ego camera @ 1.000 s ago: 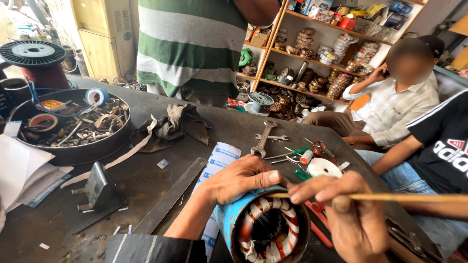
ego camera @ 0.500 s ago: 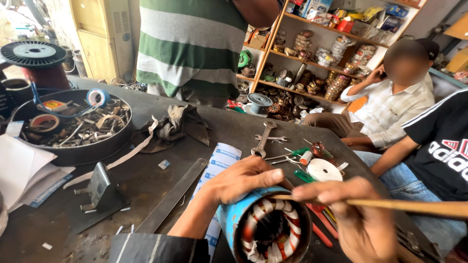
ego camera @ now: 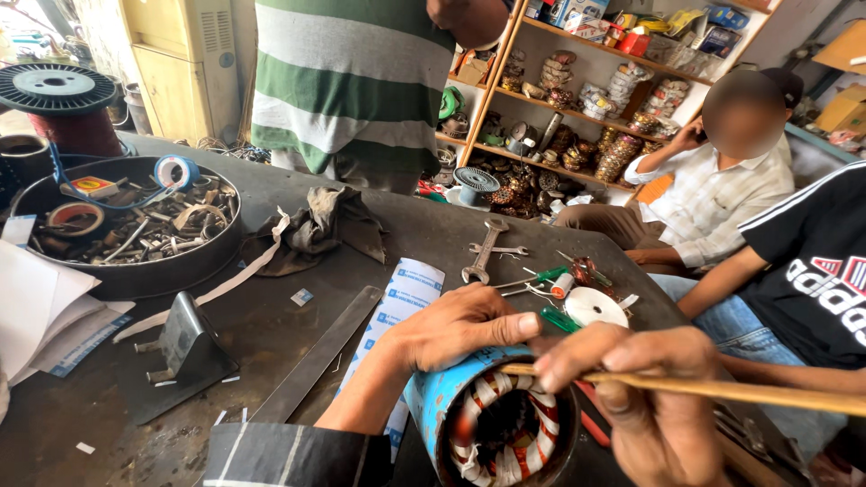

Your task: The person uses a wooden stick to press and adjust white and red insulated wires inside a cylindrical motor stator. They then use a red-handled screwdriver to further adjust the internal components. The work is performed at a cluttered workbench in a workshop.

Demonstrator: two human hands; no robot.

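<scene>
A: Left hand?
B: Clamped over the top rim of the blue motor stator, thumb stretched toward the right hand. The stator lies on its side on the table, open end toward the camera, red-and-white taped windings showing.

A: Right hand?
B: Clenched round a thin wooden stick. The stick's tip sits at the stator's upper rim, just under the left thumb; the rest runs off past the right hand and out of frame.

A: Change from the earlier frames?
B: Small. A second ago the stick ran higher, clear above the opening. Now it sits lower and its tip meets the rim. I'd judge the windings are being pressed or packed with the stick, with that work under way. Left hand has kept the same hold; the stator has barely shifted.

A: Around the hands?
B: Beyond the left hand: a white-and-blue paper sheet, wrench, screwdrivers, white tape roll. Further to its left, a round tray of scrap and a rag.
</scene>
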